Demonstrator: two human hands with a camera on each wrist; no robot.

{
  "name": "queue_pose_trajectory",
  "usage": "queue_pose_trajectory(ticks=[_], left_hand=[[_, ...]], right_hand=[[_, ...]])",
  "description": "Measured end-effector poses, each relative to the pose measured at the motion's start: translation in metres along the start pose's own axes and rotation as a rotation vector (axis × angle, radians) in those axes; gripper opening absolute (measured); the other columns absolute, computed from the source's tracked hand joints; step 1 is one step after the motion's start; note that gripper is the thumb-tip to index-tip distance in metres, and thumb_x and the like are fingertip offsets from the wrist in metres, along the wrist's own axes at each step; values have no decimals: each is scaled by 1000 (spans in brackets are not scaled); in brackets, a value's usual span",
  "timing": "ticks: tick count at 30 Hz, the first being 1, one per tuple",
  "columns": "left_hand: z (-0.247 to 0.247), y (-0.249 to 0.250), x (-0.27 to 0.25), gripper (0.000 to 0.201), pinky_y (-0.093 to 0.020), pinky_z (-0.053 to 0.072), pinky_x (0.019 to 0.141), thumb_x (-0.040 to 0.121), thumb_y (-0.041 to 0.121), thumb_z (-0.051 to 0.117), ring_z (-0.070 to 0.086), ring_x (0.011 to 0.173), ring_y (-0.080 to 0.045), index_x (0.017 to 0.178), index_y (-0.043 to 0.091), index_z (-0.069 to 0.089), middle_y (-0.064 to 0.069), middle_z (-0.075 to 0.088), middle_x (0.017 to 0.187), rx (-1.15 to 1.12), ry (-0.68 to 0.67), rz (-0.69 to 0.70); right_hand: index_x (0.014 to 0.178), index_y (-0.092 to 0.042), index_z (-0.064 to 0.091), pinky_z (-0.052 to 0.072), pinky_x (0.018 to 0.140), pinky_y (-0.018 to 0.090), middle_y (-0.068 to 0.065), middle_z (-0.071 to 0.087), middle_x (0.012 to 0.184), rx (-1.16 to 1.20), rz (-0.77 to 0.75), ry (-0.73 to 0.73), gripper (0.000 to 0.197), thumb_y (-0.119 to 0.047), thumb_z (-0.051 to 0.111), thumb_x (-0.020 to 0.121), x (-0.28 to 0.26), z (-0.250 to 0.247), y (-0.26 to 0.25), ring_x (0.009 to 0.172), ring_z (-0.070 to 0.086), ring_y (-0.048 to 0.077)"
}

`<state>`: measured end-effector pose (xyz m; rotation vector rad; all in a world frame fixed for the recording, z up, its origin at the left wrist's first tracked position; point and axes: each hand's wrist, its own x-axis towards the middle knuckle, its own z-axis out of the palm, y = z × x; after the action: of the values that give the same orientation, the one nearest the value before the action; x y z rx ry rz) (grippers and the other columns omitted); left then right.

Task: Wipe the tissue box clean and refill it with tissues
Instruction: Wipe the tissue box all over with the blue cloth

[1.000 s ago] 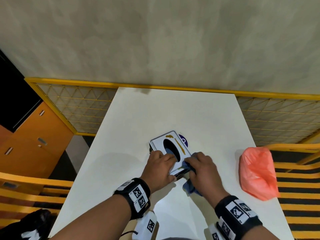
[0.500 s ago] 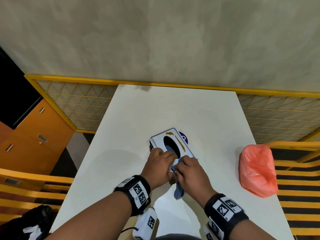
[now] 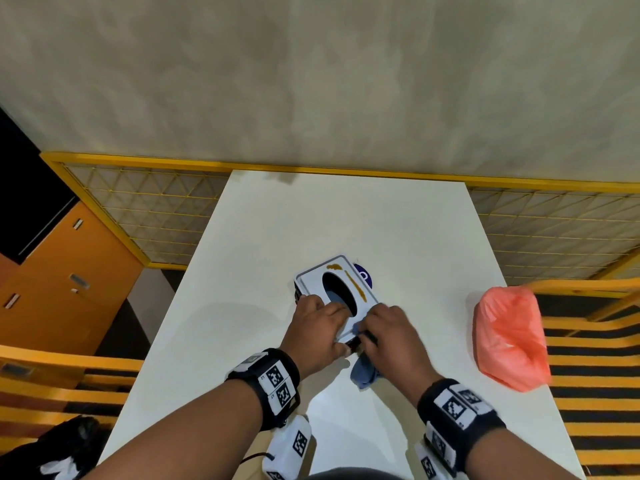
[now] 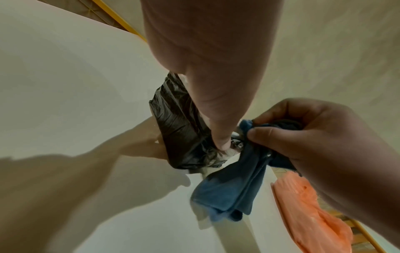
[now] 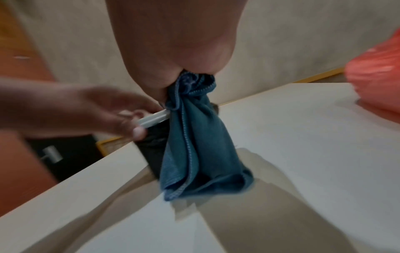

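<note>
A white-topped tissue box [image 3: 313,284] with a dark oval opening and yellow-brown smears lies on the white table [image 3: 346,220]. Its sides look black [image 4: 181,130]. My left hand [image 3: 317,327] grips the box's near end, thumb down its side and fingers over the top. My right hand [image 3: 388,330] holds a bunched blue cloth [image 3: 363,370] against the box's near right corner. The cloth [image 5: 194,145] hangs down from my fist to the table. In the left wrist view the cloth [image 4: 233,184] is pinched between thumb and fingers.
An orange-pink plastic bag [image 3: 509,337] lies at the table's right edge. A yellow-framed mesh railing [image 3: 156,216] runs behind the table. Yellow striped seats [image 3: 595,375] flank both sides. An orange cabinet [image 3: 62,271] stands at the left.
My right hand with the cloth shifted left along the box's near edge, then back toward the right corner. The left hand stayed on the box.
</note>
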<state>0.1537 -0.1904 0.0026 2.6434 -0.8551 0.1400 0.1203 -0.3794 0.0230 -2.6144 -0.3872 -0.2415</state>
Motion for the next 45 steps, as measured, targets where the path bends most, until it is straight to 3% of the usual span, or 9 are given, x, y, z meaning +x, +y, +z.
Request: queue_pose_trajectory(ticks=[4, 10, 21, 25, 28, 30, 37, 41, 45], left_hand=[[1, 0, -1, 50, -35, 32, 84, 77, 43, 58, 53, 86, -26, 118, 18, 70, 7, 70, 113, -14, 7, 22], [3, 0, -3, 61, -32, 31, 85, 65, 42, 79, 54, 89, -26, 120, 17, 69, 7, 69, 118, -6, 22, 42], [1, -2, -2, 61, -41, 45, 88, 73, 41, 74, 54, 93, -30, 128, 15, 67, 5, 68, 123, -6, -23, 27], [-2, -1, -3, 62, -44, 47, 87, 75, 46, 64, 54, 93, -31, 127, 13, 67, 4, 68, 122, -1, -45, 26], [-1, -3, -3, 62, -43, 45, 89, 76, 45, 66, 53, 95, -31, 129, 14, 67, 4, 68, 124, 2, -45, 28], [-1, -3, -4, 61, -44, 45, 89, 75, 41, 73, 53, 96, -31, 130, 14, 66, 4, 67, 124, -3, -46, 27], [1, -4, -3, 58, -47, 49, 85, 70, 37, 74, 52, 90, -29, 123, 15, 69, 5, 68, 120, -10, -29, 37], [2, -1, -4, 49, -43, 48, 83, 74, 34, 63, 53, 88, -27, 119, 17, 70, 7, 68, 117, -31, 12, 41], [1, 0, -7, 48, -41, 43, 85, 71, 25, 67, 49, 91, -26, 119, 18, 69, 6, 67, 120, -41, 32, 34]], right_hand=[[76, -19, 64, 45, 62, 32, 0, 56, 88, 11, -43, -41, 2, -17, 65, 74, -11, 12, -19, 79, 48, 22], [88, -32, 66, 45, 67, 34, 0, 58, 111, -70, 36, -19, 12, -26, 68, 77, -16, 9, -10, 90, 51, 25], [72, -24, 67, 35, 63, 33, 1, 57, 89, -243, 163, 56, 12, -26, 55, 76, 1, 3, -1, 75, 49, 27], [72, -14, 61, 39, 58, 32, 3, 50, 87, -1, 351, 129, 4, -12, 64, 75, 10, 1, 11, 75, 51, 31], [94, -18, 52, 46, 74, 34, -3, 43, 96, 352, 484, 118, 27, -7, 69, 76, 13, -4, 11, 85, 53, 21], [97, -21, 47, 46, 67, 27, -2, 47, 96, 488, 579, 64, 32, -14, 72, 77, 13, -8, 8, 82, 56, 16], [94, -16, 53, 43, 68, 11, -2, 41, 101, 352, 415, -62, 22, -8, 60, 75, -3, -10, -12, 87, 50, -2], [88, -13, 57, 46, 63, 30, -1, 43, 93, 154, 262, -185, 7, -10, 58, 81, -9, 0, -28, 72, 54, 18], [82, -12, 53, 29, 47, 27, -3, 39, 86, 53, 245, -155, 8, -17, 58, 87, 0, 9, -33, 59, 45, 19]])
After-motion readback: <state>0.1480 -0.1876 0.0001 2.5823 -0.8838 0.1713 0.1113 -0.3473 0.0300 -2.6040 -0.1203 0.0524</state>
